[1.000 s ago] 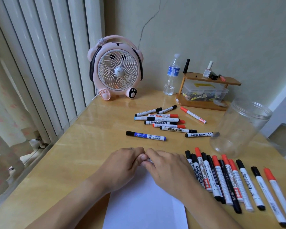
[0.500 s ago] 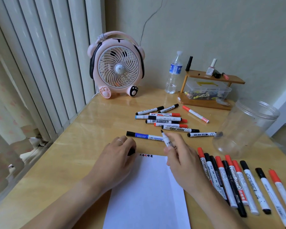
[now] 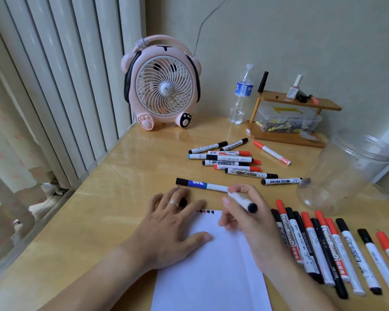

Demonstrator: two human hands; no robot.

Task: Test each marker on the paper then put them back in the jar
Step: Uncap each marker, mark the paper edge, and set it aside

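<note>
Because the right hand [image 3: 245, 212] has its fingers curled round a black-ended marker [image 3: 241, 200], we read that grip as a writing hold: the barrel lies across the fingers with its dark end pointing toward the lower right of the frame, and the hidden writing end sits toward the top edge of the paper [image 3: 211, 265]. The left hand [image 3: 173, 223] lies flat with fingers spread on the sheet's upper left corner, probably to keep it from sliding; a small black cap [image 3: 183, 202] shows between its fingers, though we cannot tell whether it is pinched or only lying under them. Along the paper's top edge runs a short row of test marks [image 3: 206, 212] in red and black. Just beyond the hands a blue-labelled marker [image 3: 200, 184] lies on the worktop [image 3: 112, 198]. At lower right a row of markers [image 3: 323, 248] lies side by side, and at centre right a looser pile of markers [image 3: 231, 160]; which group is tested we cannot say. The clear jar [image 3: 344, 169] lies tilted at the right edge, mouth open, holding no markers.
</note>
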